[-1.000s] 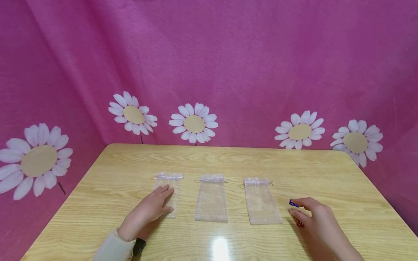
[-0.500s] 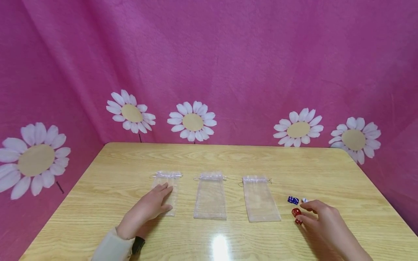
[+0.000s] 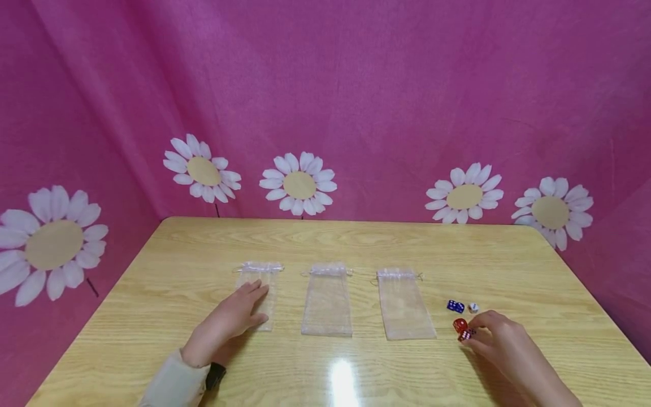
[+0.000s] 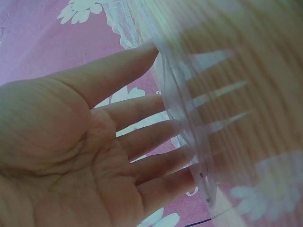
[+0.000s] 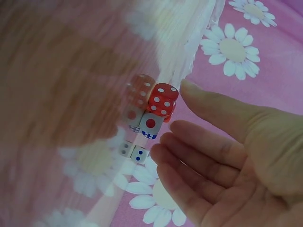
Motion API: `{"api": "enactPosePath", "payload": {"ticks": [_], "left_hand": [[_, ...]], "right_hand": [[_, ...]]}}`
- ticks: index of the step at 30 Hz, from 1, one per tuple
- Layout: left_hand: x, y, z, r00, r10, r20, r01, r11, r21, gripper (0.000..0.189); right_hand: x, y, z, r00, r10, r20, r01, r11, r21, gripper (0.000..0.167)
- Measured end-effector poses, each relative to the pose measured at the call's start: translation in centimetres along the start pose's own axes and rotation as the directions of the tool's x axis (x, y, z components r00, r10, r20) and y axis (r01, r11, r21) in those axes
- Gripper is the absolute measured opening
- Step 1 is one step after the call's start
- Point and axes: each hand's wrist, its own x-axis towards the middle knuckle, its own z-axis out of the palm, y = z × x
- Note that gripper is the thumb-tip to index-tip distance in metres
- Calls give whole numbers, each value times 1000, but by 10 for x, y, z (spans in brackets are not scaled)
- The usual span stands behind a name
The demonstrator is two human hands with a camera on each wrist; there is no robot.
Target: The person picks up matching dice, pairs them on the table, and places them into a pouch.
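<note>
Three sheer white drawstring bags lie side by side: a left bag (image 3: 267, 316), a middle bag (image 3: 328, 308) and a right bag (image 3: 404, 311). My left hand (image 3: 229, 316) rests on the left bag; its fingers are straight and spread in the left wrist view, where the bag edge (image 4: 189, 132) shows at them. My right hand (image 3: 508, 339) is beside a small cluster of dice, thumb and fingertips close to the red dice (image 3: 460, 325). In the right wrist view a red die (image 5: 163, 100) and a white die (image 5: 151, 124) sit near the fingertips, outside the grasp.
Two blue dice (image 3: 455, 306) and a white die (image 3: 473, 308) lie behind the red dice. The wooden table (image 3: 285, 373) reaches back to a pink cloth (image 3: 356, 113) printed with daisies. A bright light reflection (image 3: 343, 381) shows near the table's front.
My right hand has let go of the blue die and drawn back to the red dice, leaving the blue dice side by side. A white die has come into view. My left hand stays on its bag.
</note>
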Motion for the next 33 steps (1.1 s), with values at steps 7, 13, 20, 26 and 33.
{"api": "enactPosePath", "payload": {"ticks": [7, 13, 20, 26, 33], "left_hand": [[-1, 0, -1, 1000, -4, 2, 4, 1000, -8, 60], [-1, 0, 0, 1000, -4, -8, 4, 1000, -29, 60], [-1, 1, 0, 1000, -5, -10, 5, 1000, -6, 60], [0, 1, 0, 1000, -8, -11, 8, 1000, 4, 59], [-1, 1, 0, 1000, -11, -14, 11, 1000, 5, 59]], "right_hand": [[0, 1, 3, 998, -60, -3, 60, 998, -4, 26], [3, 0, 5, 994, -69, 86, 73, 996, -42, 20], [4, 0, 7, 994, -55, 100, 62, 996, -69, 22], [3, 0, 6, 993, -46, 106, 53, 996, -65, 22], [2, -2, 1, 992, 31, 120, -32, 999, 1, 15]]}}
